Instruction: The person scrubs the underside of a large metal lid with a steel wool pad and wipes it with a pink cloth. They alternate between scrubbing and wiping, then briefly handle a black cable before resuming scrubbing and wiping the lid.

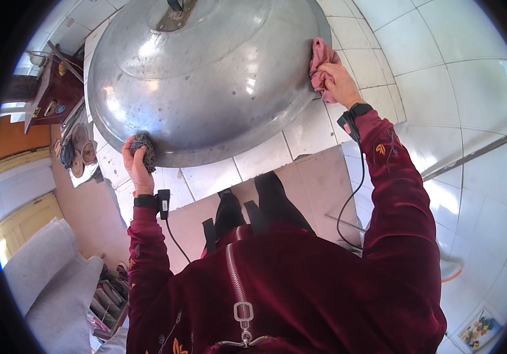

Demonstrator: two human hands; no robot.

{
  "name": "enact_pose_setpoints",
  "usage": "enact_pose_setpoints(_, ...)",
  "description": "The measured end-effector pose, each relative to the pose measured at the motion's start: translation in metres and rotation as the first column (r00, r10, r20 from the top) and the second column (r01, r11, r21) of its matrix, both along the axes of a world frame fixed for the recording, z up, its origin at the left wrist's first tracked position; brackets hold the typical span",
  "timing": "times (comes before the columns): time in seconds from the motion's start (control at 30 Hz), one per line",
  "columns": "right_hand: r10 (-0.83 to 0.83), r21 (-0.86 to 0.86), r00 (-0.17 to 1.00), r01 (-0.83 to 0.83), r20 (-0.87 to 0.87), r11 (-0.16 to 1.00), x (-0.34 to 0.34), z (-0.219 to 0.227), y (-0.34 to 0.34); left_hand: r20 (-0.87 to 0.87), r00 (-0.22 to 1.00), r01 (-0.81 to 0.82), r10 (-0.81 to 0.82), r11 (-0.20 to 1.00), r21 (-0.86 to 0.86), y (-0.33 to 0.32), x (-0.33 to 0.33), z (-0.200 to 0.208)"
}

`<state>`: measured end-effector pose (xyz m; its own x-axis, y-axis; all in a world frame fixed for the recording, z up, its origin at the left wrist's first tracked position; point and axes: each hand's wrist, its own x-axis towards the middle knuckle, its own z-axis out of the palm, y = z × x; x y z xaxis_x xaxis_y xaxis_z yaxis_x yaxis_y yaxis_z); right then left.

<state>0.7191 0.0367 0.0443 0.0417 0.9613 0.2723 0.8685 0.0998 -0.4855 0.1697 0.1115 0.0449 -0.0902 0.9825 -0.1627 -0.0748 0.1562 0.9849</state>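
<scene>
A large domed metal lid [206,88] with a dark handle [175,6] at its top covers much of the white-tiled counter [265,156]. My left hand [138,165] grips a grey steel wool scrubber [143,148] against the lid's near left rim. On the right, my right hand [341,85] holds a crumpled pink cloth [323,59] at the lid's right edge. Grey spots and bright reflections mark the lid's surface. What lies beneath the lid is hidden.
White tiled wall [442,76] rises close on the right, with a metal bar [471,154] along it. To the left are a dark red cabinet [56,88] and round brown boards [81,147]. A grey cloth-like sheet [59,277] hangs lower left. Cables run from both wrists.
</scene>
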Motion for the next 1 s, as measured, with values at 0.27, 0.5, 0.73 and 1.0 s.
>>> enact_pose_setpoints(0.27, -0.131, 0.011, 0.956, 0.133, 0.264, 0.991, 0.064, -0.009, 0.081, -0.044, 0.997, -0.060, 0.059, 0.998, -0.024, -0.004, 0.005, 0.002)
enact_pose_setpoints(0.5, -0.345, -0.043, 0.849, 0.359, -0.400, 0.932, 0.078, 0.010, 0.177, -0.084, 0.992, -0.096, 0.093, 0.995, -0.028, -0.007, 0.011, 0.007)
enact_pose_setpoints(0.73, -0.199, 0.257, 0.977, 0.212, -0.074, 0.943, 0.001, -0.006, 0.144, -0.173, 0.981, -0.080, 0.086, 0.996, 0.045, -0.011, 0.013, 0.007)
enact_pose_setpoints(1.0, 0.229, 0.232, 0.964, -0.256, 0.136, 0.939, -0.169, 0.069, 0.072, -0.070, 0.998, -0.004, 0.006, 1.000, 0.031, -0.011, 0.005, 0.005)
